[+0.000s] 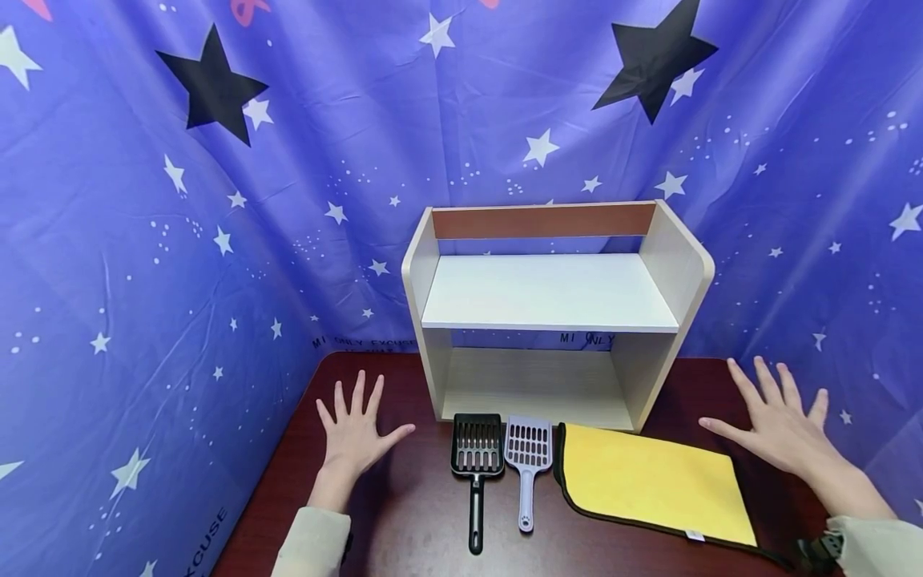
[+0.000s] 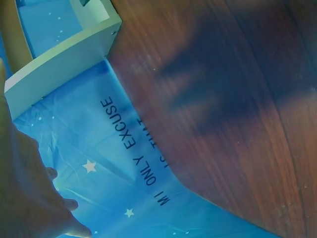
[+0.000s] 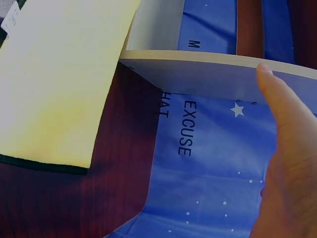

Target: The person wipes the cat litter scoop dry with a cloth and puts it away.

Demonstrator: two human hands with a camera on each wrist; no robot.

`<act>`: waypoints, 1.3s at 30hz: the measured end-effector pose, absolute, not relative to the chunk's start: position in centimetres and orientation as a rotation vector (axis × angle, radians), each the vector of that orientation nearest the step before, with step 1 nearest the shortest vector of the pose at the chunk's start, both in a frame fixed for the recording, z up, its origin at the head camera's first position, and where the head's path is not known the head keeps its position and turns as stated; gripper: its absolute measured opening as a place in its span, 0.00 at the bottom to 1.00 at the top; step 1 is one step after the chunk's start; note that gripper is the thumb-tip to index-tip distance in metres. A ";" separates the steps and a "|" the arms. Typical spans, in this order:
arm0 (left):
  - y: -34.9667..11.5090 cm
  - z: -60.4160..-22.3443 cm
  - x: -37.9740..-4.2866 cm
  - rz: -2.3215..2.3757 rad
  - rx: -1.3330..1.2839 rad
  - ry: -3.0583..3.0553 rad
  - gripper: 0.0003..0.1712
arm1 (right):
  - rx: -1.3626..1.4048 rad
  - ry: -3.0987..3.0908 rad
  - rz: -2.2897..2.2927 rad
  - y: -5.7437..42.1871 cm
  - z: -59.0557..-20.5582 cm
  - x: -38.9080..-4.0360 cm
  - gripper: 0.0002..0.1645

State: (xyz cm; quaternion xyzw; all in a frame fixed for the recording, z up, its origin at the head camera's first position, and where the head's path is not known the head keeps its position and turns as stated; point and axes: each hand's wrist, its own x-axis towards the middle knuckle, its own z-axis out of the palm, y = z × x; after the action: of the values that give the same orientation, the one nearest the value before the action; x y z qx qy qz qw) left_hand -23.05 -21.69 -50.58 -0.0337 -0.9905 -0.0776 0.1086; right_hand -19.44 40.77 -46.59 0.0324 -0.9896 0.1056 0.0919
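Note:
My left hand (image 1: 352,437) is held over the left part of the table with its fingers spread, holding nothing. Over on the right, my right hand (image 1: 786,433) is spread too, beyond the right end of a folded yellow cloth (image 1: 656,481) with dark edging. A black slotted litter scoop (image 1: 477,457) lies between the hands, nearer the left one. Beside it is a pale lilac litter scoop (image 1: 529,449) with a paw mark on its handle. Both handles point toward me. In the wrist views, part of the left hand (image 2: 29,188) and the right thumb (image 3: 282,99) show, touching nothing visible.
A two-level wooden shelf (image 1: 551,292) with a white middle board stands at the back of the dark red-brown table (image 1: 411,521). Blue-purple curtain (image 1: 346,160) with stars surrounds the table behind and at both sides.

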 end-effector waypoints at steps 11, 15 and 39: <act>-21.1 -52.0 -22.5 -0.217 -0.122 -2.898 0.63 | 0.119 -2.891 0.289 40.5 -47.5 -19.4 0.69; -20.9 -52.5 -22.3 -0.207 -0.138 -2.871 0.62 | 0.118 -2.884 0.285 40.3 -47.8 -19.4 0.70; -19.5 -54.6 -21.3 -0.183 -0.219 -2.791 0.54 | 0.102 -2.899 0.291 39.4 -49.8 -18.9 0.71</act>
State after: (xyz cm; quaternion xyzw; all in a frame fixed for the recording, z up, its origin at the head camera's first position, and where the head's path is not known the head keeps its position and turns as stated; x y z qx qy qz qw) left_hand -21.27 -19.51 -54.58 -0.0771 -0.9808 -0.0642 0.1672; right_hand -18.94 39.42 -49.76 0.0348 -0.9880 0.0992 0.1127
